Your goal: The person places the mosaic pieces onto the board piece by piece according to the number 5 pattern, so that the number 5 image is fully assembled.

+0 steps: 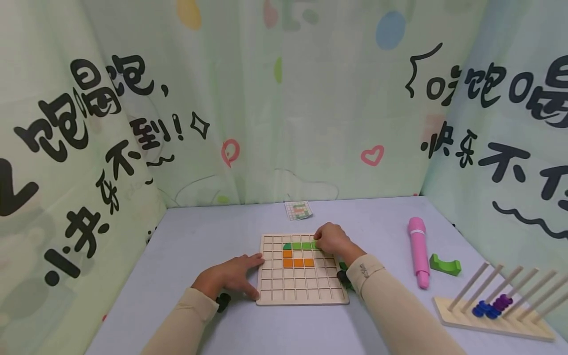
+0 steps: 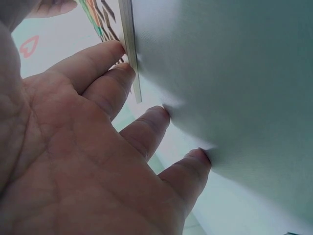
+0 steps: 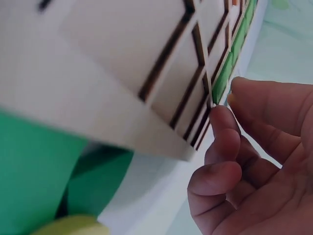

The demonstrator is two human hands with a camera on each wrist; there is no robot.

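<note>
A wooden grid board [image 1: 301,282] lies on the table, with square cells and raised lines. Green tiles [image 1: 302,245] form a row near its far side, starting with a dark green piece [image 1: 287,246] at the left. Orange tiles [image 1: 298,263] sit below that row. My left hand [image 1: 232,276] lies at the board's left edge, fingers spread; its fingertips [image 2: 128,71] touch the rim. At the right end of the green row, my right hand [image 1: 332,238] pinches a small teal-green tile [image 3: 227,97], mostly hidden by the fingertips.
A small printed pattern card [image 1: 299,210] lies behind the board. To the right are a pink microphone-shaped toy [image 1: 418,251], a green arched block [image 1: 445,265] and a wooden peg rack [image 1: 497,323] with blue and purple beads. Green objects [image 3: 39,171] lie beside the board's right edge, partly behind my right wrist.
</note>
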